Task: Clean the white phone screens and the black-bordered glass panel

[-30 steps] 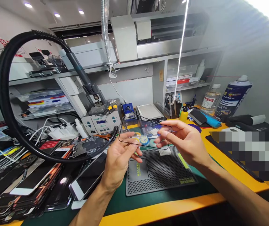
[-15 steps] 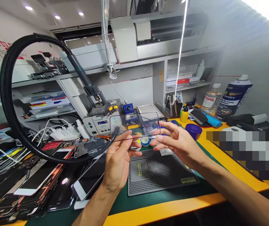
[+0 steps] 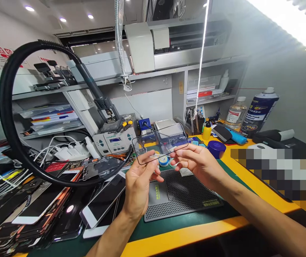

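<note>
A clear glass phone screen panel [image 3: 160, 142] with a thin black border is held up over the bench, tilted with its right end higher. My left hand [image 3: 138, 185] pinches its lower left edge between thumb and fingers. At the lower right edge, my right hand [image 3: 202, 162] has its thumb and fingers closed on the border. Beneath both hands lies a grey perforated mat [image 3: 185, 200]. A small round blue-rimmed tin [image 3: 164, 161] shows behind the fingers, and a white packet [image 3: 186, 171] rests at the mat's far edge.
Phones and phone parts [image 3: 46, 200] crowd the left side. A black hose [image 3: 4, 107] loops above them from the hot-air station [image 3: 114, 141]. To the right stand a purple tape roll [image 3: 216, 149], a clear bottle [image 3: 235, 112] and a blue spray can [image 3: 260, 114].
The glass panel has shifted slightly right, and its right end has tipped upward. My right-hand fingers, more spread before, have closed on its edge. The camera view has moved a little.
</note>
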`<move>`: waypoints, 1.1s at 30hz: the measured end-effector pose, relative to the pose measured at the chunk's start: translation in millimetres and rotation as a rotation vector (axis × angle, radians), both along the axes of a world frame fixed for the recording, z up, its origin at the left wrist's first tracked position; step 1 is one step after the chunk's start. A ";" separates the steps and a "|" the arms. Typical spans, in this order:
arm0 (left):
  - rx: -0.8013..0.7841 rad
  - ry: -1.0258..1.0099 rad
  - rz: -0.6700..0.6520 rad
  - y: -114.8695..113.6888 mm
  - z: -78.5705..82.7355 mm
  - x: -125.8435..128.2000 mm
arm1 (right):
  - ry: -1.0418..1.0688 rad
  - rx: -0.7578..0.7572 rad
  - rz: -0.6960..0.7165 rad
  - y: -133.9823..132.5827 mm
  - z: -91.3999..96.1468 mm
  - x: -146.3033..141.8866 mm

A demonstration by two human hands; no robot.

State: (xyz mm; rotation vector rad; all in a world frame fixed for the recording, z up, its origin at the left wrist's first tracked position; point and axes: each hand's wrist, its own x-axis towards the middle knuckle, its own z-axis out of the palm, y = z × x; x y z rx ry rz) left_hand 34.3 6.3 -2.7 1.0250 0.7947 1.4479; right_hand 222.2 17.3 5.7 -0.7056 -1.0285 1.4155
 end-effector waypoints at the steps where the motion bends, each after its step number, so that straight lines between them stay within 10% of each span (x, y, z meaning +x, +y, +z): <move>1: 0.011 0.024 0.028 0.1 0.3 -0.4 | 0.001 0.001 -0.012 0.8 0.9 1.5; 11: 0.315 0.340 0.056 8.2 1.3 -17.2 | -0.102 0.016 0.017 5.9 13.1 17.9; 23: 0.847 1.030 0.388 14.1 -11.0 -18.7 | -0.261 0.104 0.036 8.1 8.2 20.0; 33: 0.675 0.991 0.334 8.6 -14.0 -8.0 | -0.220 0.205 0.041 0.9 2.5 4.8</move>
